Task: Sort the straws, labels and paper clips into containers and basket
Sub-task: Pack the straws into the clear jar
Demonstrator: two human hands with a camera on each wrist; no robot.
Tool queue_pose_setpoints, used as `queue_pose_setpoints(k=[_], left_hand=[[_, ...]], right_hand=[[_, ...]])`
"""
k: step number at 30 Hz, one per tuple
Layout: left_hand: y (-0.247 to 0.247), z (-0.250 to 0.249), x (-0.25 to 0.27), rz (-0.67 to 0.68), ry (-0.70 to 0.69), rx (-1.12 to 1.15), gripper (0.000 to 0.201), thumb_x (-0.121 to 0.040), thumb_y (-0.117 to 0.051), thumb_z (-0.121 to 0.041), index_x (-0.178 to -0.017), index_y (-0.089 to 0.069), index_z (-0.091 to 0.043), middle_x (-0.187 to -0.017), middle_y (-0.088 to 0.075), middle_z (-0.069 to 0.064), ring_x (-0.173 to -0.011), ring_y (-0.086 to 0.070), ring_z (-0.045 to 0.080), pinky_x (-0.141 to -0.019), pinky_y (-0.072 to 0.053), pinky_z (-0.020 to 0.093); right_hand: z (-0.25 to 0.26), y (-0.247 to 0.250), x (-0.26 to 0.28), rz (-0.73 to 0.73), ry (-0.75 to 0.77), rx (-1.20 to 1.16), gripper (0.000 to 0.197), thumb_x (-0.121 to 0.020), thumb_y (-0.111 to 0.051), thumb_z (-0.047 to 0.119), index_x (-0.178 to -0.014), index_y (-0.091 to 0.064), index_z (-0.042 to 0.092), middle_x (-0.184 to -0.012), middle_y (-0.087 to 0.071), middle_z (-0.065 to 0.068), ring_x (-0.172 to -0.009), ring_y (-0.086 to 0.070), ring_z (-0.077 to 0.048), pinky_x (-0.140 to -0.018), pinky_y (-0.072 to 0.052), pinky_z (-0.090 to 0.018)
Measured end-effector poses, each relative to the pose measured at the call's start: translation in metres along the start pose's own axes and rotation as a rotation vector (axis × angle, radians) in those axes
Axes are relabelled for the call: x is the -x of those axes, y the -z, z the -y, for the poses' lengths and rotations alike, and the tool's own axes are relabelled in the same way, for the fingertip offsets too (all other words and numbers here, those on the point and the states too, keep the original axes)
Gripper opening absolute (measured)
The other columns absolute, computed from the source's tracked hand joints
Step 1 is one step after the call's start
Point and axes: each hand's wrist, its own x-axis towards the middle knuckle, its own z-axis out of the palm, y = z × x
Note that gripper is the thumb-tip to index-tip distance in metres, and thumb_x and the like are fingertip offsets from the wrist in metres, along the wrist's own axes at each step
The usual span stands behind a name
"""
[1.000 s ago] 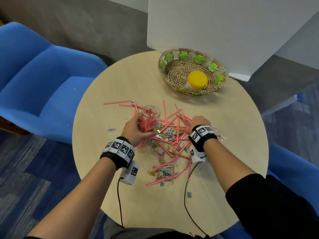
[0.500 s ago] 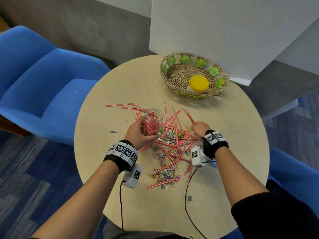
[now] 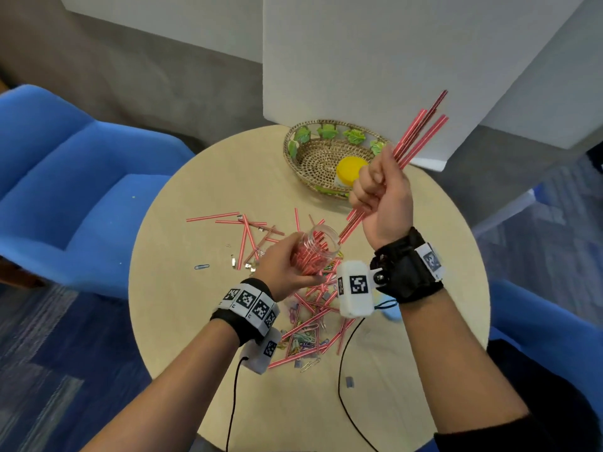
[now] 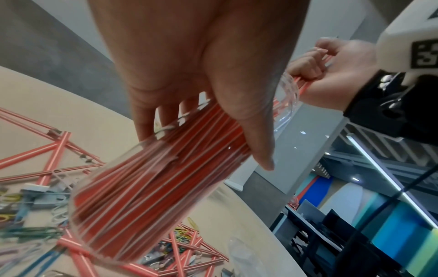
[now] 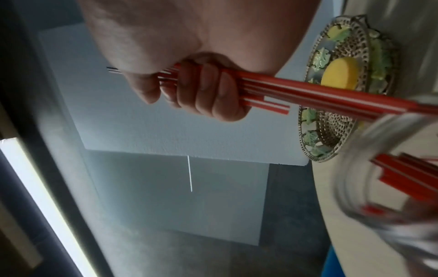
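Sorting looks roughly midway: the left hand (image 3: 283, 266) grips a tilted, straw-packed jar (image 3: 314, 253) as the right hand (image 3: 380, 194) feeds in a fisted bundle of straws (image 3: 412, 137), while loose straws and paper clips (image 3: 301, 340) litter the near bench (image 3: 182, 308).

Yellow-lidded container (image 3: 350, 171) half behind the right hand (image 3: 381, 194); jar (image 5: 388, 187) motion-blurred in the right wrist view.

Even indoor light, wrist views motion-blurred
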Motion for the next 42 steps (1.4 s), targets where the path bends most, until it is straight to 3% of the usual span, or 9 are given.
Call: queue_pose_setpoints(k=[7, 12, 15, 17, 21, 26, 31, 37, 42], left_hand=[[-0.006, -0.007, 0.010, 0.015, -0.011, 0.012, 0.073, -0.062, -0.093, -0.036, -0.125, -0.058, -0.021, -0.111, -0.069, -0.010, -0.101, -0.067, 0.005, -0.091, -0.056, 0.032], [0.002, -0.011, 0.015, -0.038, 0.017, 0.099, 0.078, -0.061, -0.090, -0.043, -0.126, -0.055, -0.019, -0.107, -0.066, -0.017, -0.098, -0.064, -0.003, -0.085, -0.051, 0.017], [0.008, -0.010, 0.018, -0.056, 0.015, 0.063, 0.079, -0.060, -0.086, -0.048, -0.127, -0.054, -0.020, -0.103, -0.062, -0.020, -0.092, -0.062, -0.001, -0.083, -0.053, 0.018], [0.010, -0.005, 0.020, -0.054, 0.012, 0.052, 0.075, -0.063, -0.088, -0.045, -0.125, -0.054, -0.021, -0.104, -0.064, -0.017, -0.092, -0.063, -0.001, -0.082, -0.055, 0.016], [0.016, 0.005, 0.021, -0.024, 0.027, 0.016, 0.079, -0.062, -0.088, -0.052, -0.128, -0.054, -0.024, -0.113, -0.069, -0.009, -0.100, -0.067, 0.005, -0.086, -0.054, 0.023], [0.025, 0.013, 0.022, -0.047, 0.058, -0.060, 0.098, -0.052, -0.079, -0.071, -0.134, -0.050, -0.025, -0.121, -0.067, -0.007, -0.105, -0.065, 0.011, -0.093, -0.055, 0.033], [0.032, 0.013, 0.025, -0.015, 0.068, -0.081, 0.083, -0.060, -0.086, -0.055, -0.128, -0.052, -0.024, -0.117, -0.069, -0.007, -0.099, -0.065, 0.009, -0.089, -0.053, 0.027], [0.029, 0.018, 0.027, 0.024, 0.069, -0.054, 0.092, -0.053, -0.080, -0.074, -0.126, -0.050, -0.027, -0.115, -0.068, -0.005, -0.101, -0.067, 0.013, -0.089, -0.058, 0.042], [0.029, 0.014, 0.028, 0.036, 0.044, -0.082, 0.081, -0.059, -0.086, -0.059, -0.125, -0.053, -0.025, -0.114, -0.069, -0.006, -0.100, -0.067, 0.012, -0.088, -0.058, 0.038]], right_hand=[[-0.017, -0.013, 0.021, 0.024, 0.001, 0.066, 0.046, -0.101, -0.042, 0.033, -0.057, -0.033, 0.019, -0.054, -0.022, 0.003, -0.050, -0.017, -0.017, -0.053, -0.022, -0.030], [-0.034, -0.007, 0.039, 0.044, -0.076, 0.501, 0.049, -0.100, -0.046, 0.037, -0.062, -0.037, 0.008, -0.059, -0.030, -0.009, -0.057, -0.033, -0.023, -0.065, -0.036, -0.036], [-0.043, -0.001, 0.046, 0.160, -0.070, 0.690, 0.047, -0.101, -0.047, 0.036, -0.072, -0.048, -0.001, -0.070, -0.050, -0.021, -0.070, -0.052, -0.033, -0.077, -0.046, -0.044], [-0.048, 0.001, 0.047, 0.189, -0.012, 0.816, 0.032, -0.098, -0.056, 0.033, -0.082, -0.058, 0.005, -0.082, -0.062, -0.013, -0.079, -0.062, -0.027, -0.082, -0.051, -0.043], [-0.033, 0.008, 0.040, 0.165, 0.038, 1.113, 0.017, -0.088, -0.071, 0.038, -0.082, -0.067, 0.022, -0.082, -0.064, 0.010, -0.072, -0.060, -0.001, -0.068, -0.045, -0.016], [-0.025, 0.007, 0.037, 0.198, -0.090, 1.110, 0.020, -0.083, -0.079, 0.030, -0.074, -0.069, 0.015, -0.058, -0.065, 0.005, -0.051, -0.063, -0.016, -0.061, -0.054, -0.031], [-0.030, -0.005, 0.022, 0.329, -0.050, 1.376, 0.017, -0.084, -0.078, 0.027, -0.075, -0.070, 0.014, -0.072, -0.066, 0.009, -0.066, -0.058, 0.001, -0.065, -0.042, -0.013], [-0.034, -0.025, 0.019, 0.634, -0.110, 1.580, 0.013, -0.086, -0.074, 0.023, -0.075, -0.067, 0.018, -0.076, -0.063, 0.010, -0.069, -0.055, 0.000, -0.059, -0.036, -0.012], [-0.022, -0.015, 0.010, 0.610, -0.293, 1.557, 0.015, -0.085, -0.076, 0.026, -0.076, -0.072, 0.015, -0.071, -0.067, 0.011, -0.062, -0.059, 0.004, -0.055, -0.041, -0.011]])
